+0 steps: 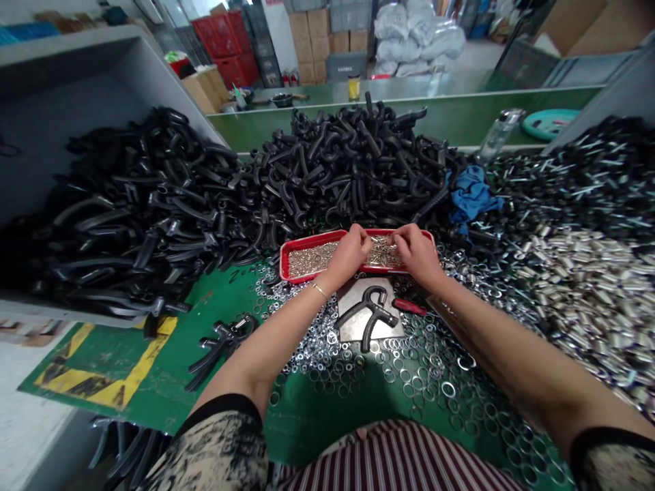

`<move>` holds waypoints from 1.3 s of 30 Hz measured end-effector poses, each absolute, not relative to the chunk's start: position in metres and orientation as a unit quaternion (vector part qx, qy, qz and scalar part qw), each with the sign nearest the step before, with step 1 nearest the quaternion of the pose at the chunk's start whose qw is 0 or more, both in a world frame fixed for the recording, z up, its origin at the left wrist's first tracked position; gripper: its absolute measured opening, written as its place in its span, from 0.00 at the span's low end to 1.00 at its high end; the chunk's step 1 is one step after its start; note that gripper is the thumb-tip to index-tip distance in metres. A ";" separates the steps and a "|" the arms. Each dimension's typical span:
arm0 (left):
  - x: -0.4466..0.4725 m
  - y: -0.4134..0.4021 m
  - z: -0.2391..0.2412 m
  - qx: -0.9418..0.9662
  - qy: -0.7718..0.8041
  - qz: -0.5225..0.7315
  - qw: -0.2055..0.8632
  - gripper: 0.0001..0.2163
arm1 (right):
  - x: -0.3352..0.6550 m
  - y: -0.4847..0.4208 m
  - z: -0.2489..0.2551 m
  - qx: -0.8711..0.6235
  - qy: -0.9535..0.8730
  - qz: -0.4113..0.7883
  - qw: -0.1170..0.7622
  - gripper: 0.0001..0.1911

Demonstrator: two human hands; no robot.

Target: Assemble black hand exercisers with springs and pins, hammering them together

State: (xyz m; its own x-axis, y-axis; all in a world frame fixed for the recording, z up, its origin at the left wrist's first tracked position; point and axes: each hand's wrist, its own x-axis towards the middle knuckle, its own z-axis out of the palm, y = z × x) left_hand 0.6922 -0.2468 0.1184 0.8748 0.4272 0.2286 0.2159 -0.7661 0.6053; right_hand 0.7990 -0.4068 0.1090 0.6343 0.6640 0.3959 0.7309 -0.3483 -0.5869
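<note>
Over the red tray (284, 262) of small shiny metal parts (312, 259), both of my hands have their fingers pinched together. My left hand (353, 249) is above the tray's middle. My right hand (417, 252) is over its right end. Whatever the fingertips hold is too small to make out. Just in front of the tray, a black hand grip exerciser (376, 314) lies on a light metal plate (351, 333). Beside the plate's upper right corner is a red-handled tool (409, 307), partly hidden near my right wrist.
Black handles (353, 157) are heaped behind the tray and at left. Metal rings (404, 375) and nuts (317, 337) spread around the plate. Silver cylinders (588, 293) pile up at right, near a blue cloth (471, 194). A glass bottle (501, 133) stands behind them.
</note>
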 end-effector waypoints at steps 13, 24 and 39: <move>0.593 -0.294 0.086 0.885 0.161 0.114 0.421 0.06 | 0.758 -0.456 0.082 -0.795 -0.402 0.252 0.377 0.11; 0.599 -0.306 0.085 0.979 0.090 0.070 0.169 0.10 | 0.761 -0.447 0.078 -0.772 -0.437 0.244 0.392 0.10; 0.564 -0.337 0.085 0.977 0.080 0.076 0.182 0.20 | 0.754 -0.453 0.082 -0.810 -0.425 0.193 0.354 0.12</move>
State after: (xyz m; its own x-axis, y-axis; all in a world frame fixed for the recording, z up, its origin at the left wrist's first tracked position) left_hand 0.5636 -0.3368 0.0847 0.9759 0.1830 0.1187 0.1278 -0.9208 0.3685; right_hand 0.7545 -0.4533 0.0819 0.5642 0.8255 -0.0127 0.5519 -0.3885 -0.7379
